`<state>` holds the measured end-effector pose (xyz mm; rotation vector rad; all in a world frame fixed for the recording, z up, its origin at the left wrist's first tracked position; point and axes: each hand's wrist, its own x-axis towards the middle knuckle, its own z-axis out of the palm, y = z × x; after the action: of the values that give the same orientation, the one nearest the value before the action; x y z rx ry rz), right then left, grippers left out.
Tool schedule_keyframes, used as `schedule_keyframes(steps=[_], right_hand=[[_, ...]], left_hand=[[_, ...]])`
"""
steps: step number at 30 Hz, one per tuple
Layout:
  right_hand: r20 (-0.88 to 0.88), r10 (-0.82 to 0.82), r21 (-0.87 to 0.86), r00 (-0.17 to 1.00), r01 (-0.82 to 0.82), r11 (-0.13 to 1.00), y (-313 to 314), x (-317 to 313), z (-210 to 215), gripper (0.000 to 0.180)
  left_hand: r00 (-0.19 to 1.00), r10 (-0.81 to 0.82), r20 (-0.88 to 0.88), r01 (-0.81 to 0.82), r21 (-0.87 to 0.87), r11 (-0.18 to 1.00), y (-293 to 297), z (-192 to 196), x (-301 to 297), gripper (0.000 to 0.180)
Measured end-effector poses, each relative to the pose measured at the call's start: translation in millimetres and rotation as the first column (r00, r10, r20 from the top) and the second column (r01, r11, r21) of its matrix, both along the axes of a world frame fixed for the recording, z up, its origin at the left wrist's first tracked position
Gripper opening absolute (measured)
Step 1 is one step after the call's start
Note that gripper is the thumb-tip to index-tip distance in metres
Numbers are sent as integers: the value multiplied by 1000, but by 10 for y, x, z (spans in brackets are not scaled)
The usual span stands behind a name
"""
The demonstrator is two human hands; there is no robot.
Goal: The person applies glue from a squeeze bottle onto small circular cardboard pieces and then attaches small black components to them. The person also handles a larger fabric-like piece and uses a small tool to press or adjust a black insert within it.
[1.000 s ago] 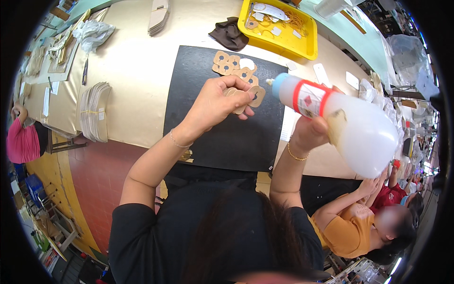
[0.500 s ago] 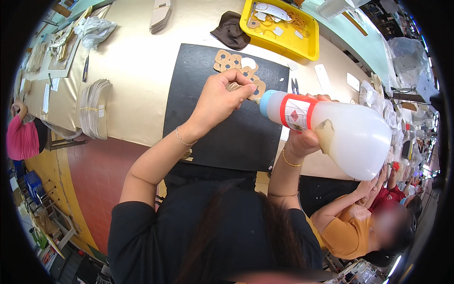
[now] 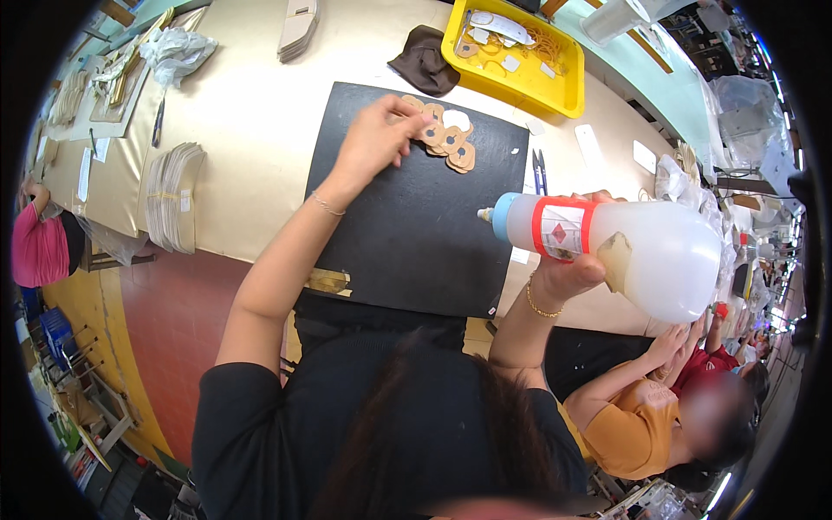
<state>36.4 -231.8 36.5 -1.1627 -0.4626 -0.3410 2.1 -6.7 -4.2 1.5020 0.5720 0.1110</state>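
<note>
My right hand (image 3: 572, 273) grips a translucent white squeeze bottle (image 3: 659, 251) with a blue cap and a red-bordered label. The bottle lies almost level, its stained nozzle pointing left over the black mat (image 3: 407, 234). Over the far part of the mat, my left hand (image 3: 377, 143) has its fingers loosely bent and apart. Its fingertips are at a cluster of small tan rounded pieces (image 3: 452, 139) with dark centre holes. Some of those pieces overlap, and the hand partly hides the left ones. A white round piece (image 3: 457, 120) lies among them.
A yellow tray (image 3: 520, 94) with rubber bands stands beyond the mat, beside a dark brown cloth (image 3: 425, 61). Small scissors (image 3: 539, 173) lie right of the mat. Bundled tan strips (image 3: 173, 198) are at left. A co-worker in an orange shirt (image 3: 637, 429) sits to the right.
My left hand has moved away from the nozzle, up and left to the tan pieces, and released the piece it held. The bottle has shifted slightly right and down in my right hand.
</note>
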Motion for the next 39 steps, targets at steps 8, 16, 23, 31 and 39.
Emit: schedule_keyframes(steps=[8,16,23,31,39], right_hand=[[2,1,26,1000,-1,1000,45,43,28,97],[63,-47,-28,997,49,998,194,112,108,95],[155,-95,-135,983,117,984,285,110,114,92],[142,-141,-68,980,151,986,246,135,77,95],[97,-150,-117,984,161,980,131,64,87,98]], left_hand=[[979,-7,206,140,-641,754,129,106,-206,42],[986,-117,119,156,-403,902,-298,377,-284,22],[984,-157,85,177,-336,925,-397,492,-289,21],[984,-148,97,173,-359,917,-397,464,-292,20],[988,-136,69,151,-316,937,-405,404,-247,20]])
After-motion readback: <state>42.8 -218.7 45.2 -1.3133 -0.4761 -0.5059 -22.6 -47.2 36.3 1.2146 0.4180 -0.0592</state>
